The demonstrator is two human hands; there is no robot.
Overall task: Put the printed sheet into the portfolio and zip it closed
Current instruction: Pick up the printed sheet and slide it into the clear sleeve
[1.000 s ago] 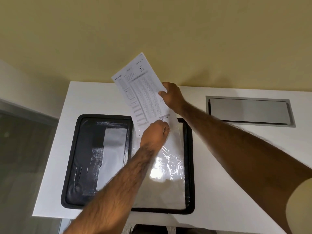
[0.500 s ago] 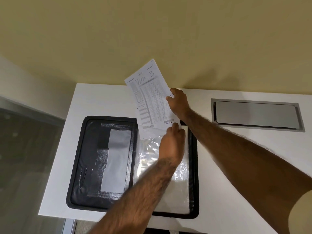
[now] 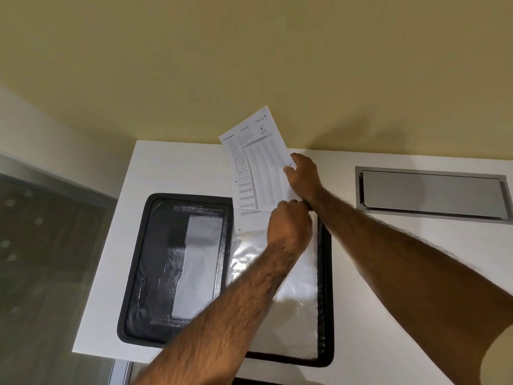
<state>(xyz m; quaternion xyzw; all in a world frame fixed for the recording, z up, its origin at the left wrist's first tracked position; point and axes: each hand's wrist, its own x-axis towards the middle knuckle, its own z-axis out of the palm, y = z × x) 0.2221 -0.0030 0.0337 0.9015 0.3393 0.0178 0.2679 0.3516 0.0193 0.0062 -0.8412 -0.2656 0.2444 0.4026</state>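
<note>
A black zip portfolio [image 3: 144, 273] lies open flat on the white table [image 3: 172, 168]. Its right half carries a clear plastic sleeve [image 3: 294, 307]. The printed sheet [image 3: 258, 168] stands tilted above the sleeve's top edge, its lower end inside the sleeve mouth. My right hand [image 3: 304, 176] grips the sheet's right edge. My left hand [image 3: 291, 226] is closed at the sleeve's top edge, pinching the plastic beside the sheet's lower corner. The sheet's bottom right corner is hidden behind my left hand.
A grey metal cable flap [image 3: 433, 194] is set into the table at the right. A yellow wall runs along the table's far edge. Left of the table there is a glass panel [image 3: 41, 259] and floor below.
The sheet has slid lower toward the sleeve, and both hands moved with it. My left hand shifted right along the sleeve's top edge.
</note>
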